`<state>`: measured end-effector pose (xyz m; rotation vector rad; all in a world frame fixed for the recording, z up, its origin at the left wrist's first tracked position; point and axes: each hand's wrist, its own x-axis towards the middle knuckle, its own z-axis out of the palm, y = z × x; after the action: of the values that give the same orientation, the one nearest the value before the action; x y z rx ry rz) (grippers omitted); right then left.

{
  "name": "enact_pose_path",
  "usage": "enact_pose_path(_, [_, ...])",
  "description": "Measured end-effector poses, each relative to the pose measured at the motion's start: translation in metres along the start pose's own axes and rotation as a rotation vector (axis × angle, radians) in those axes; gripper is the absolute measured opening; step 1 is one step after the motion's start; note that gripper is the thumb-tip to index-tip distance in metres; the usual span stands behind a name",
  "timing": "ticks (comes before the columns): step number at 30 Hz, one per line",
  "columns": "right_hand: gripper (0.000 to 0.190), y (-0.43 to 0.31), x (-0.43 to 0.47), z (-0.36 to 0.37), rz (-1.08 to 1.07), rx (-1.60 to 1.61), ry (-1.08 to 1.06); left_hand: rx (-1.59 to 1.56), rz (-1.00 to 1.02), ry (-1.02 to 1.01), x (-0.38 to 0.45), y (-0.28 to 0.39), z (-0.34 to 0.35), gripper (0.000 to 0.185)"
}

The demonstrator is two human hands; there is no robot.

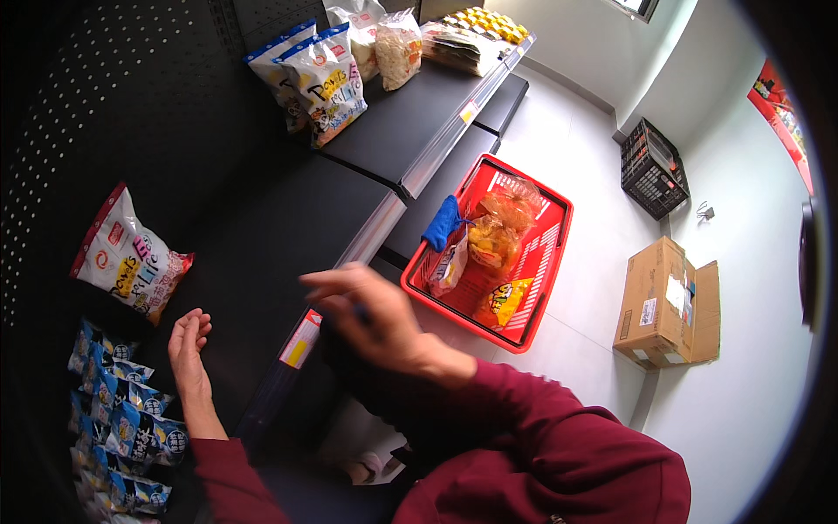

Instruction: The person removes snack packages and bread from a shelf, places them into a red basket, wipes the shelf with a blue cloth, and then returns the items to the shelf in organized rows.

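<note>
My left hand (191, 354) is over the dark shelf, its fingers together and slightly bent, with nothing in it. Just beyond its fingertips a white snack bag with red ends (134, 259) leans on the shelf. Rows of small blue snack packets (131, 419) lie beside my left wrist. My right hand (376, 321) is raised in front of the shelf edge, blurred, with fingers apart and no object visible in it. Beyond it a red shopping basket (556, 262) holds clear bags of orange-yellow snacks (494, 245), a yellow packet (507, 301), a white-purple packet (450, 265) and a blue cloth (443, 223).
White snack bags with blue tops (327, 85) stand farther along the shelf (386, 124), near a clear bag of pale food (398, 49) and yellow-wrapped items (488, 25). A black plastic crate (653, 169) and an open cardboard box (655, 301) sit by the wall.
</note>
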<state>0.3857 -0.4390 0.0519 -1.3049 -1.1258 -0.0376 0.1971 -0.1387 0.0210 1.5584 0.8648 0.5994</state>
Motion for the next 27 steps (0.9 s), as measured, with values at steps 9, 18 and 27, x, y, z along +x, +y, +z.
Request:
enact_pose_path(9, [0.026,0.113,-0.140,-0.188,0.851,-0.280,0.397,0.053,-0.011,-0.101,-0.001,0.007,0.004,0.026])
enact_pose_path(18, [0.049,0.204,-0.157,-0.162,0.946,-0.526,0.249,0.079,0.036,-0.092,-0.006,0.007,0.002,0.025])
enact_pose_path(27, [0.054,0.296,-0.177,-0.182,1.096,-0.758,0.029,-0.041,0.094,-0.147,-0.005,0.004,0.007,0.023])
